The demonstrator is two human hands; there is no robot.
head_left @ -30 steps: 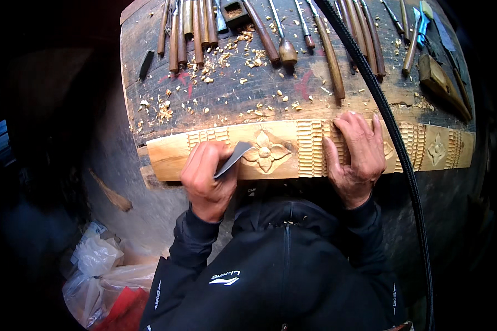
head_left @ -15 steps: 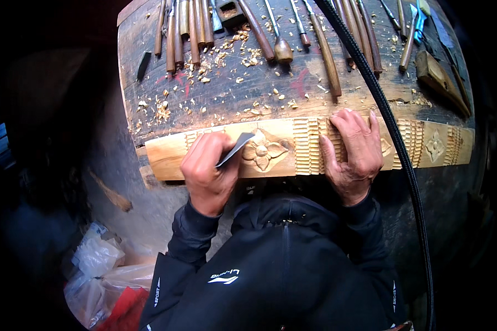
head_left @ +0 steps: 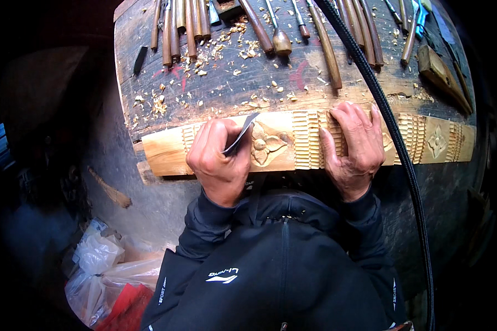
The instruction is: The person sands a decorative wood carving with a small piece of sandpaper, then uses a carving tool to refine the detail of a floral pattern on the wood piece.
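A long pale wooden board (head_left: 280, 160), carved with flowers and ribbed bands, lies across the near edge of the workbench (head_left: 221, 91). My left hand (head_left: 215, 160) is closed on a bent dark grey sheet (head_left: 240, 135), apparently sandpaper, and lies over the board at the left side of a carved flower (head_left: 265, 143), partly covering it. My right hand (head_left: 353, 151) rests on a ribbed band (head_left: 306, 140) and the board around it, its fingers slightly bent and apart, thumb toward the left.
Several wooden-handled chisels (head_left: 259, 33), wood shavings (head_left: 159, 105), a wooden block tool (head_left: 442, 80) and a small dark bar (head_left: 139, 59) lie on the bench. A black cable (head_left: 403, 154) hangs down past my right hand. Plastic bags (head_left: 96, 254) and a broom-like object (head_left: 116, 196) are at lower left.
My left hand with the grey sheet has moved up and to the right over the flower. My right hand stays on the board. The view has shifted slightly.
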